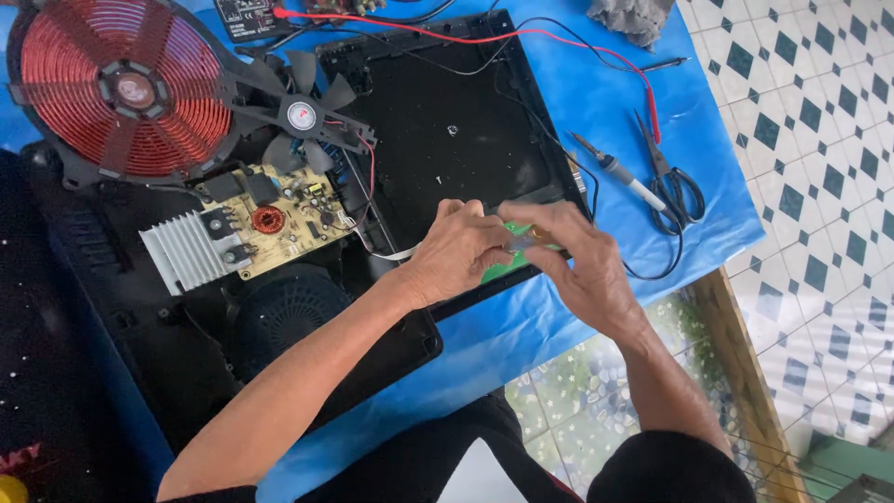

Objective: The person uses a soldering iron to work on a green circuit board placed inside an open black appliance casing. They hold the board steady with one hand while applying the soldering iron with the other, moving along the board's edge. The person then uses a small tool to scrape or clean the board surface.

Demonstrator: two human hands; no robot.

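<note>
My left hand point(456, 251) and my right hand point(577, 265) meet over the near edge of a black cooktop panel point(438, 130). Together they pinch a small green circuit board point(510, 264), mostly hidden under the fingers. A thin white ribbon cable point(396, 253) runs from under my left hand toward the yellow power board point(279, 219) with its finned grey heatsink point(186, 251). A black cooling fan point(303, 114) and a red copper coil point(126, 88) lie to the left.
A blue plastic sheet point(689, 149) covers the table. A soldering iron point(619, 177), black scissors point(675, 182) and red and black meter leads point(596, 56) lie to the right. The black cooker base point(289, 321) sits at the near left. Tiled floor shows at right.
</note>
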